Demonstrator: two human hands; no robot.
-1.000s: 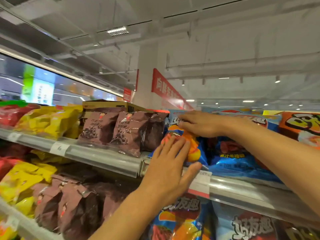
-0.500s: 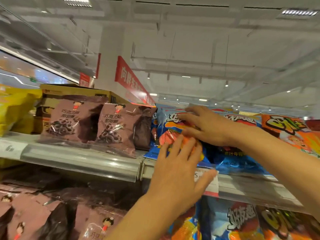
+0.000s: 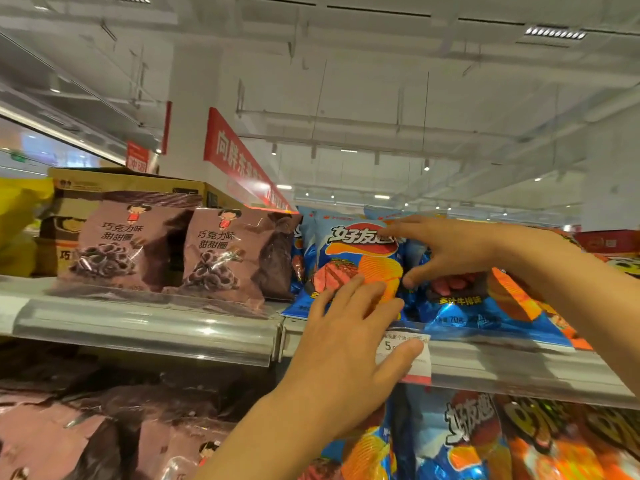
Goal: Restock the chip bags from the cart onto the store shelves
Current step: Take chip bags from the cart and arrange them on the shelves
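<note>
- We see a white ceiling with pipes over a grey metal shelf (image 3: 145,327).
- On it, our blue chip bag (image 3: 349,258) stands upright, beside brown snack bags (image 3: 221,251).
- Left hand (image 3: 346,358) presses flat-fingered; right hand (image 3: 446,251) touches it, spread wide.
- Our left thumb half hides the price tag (image 3: 420,362).

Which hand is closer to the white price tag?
Left. The left hand has its thumb lying across the price tag on the shelf rail; the right hand is up above, touching the blue chip bag.

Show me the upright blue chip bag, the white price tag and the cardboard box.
blue chip bag (image 3: 349,251): head view, on its printed front.
price tag (image 3: 420,370): head view, on its lower right corner.
cardboard box (image 3: 121,181): head view, on its top flap.
</note>
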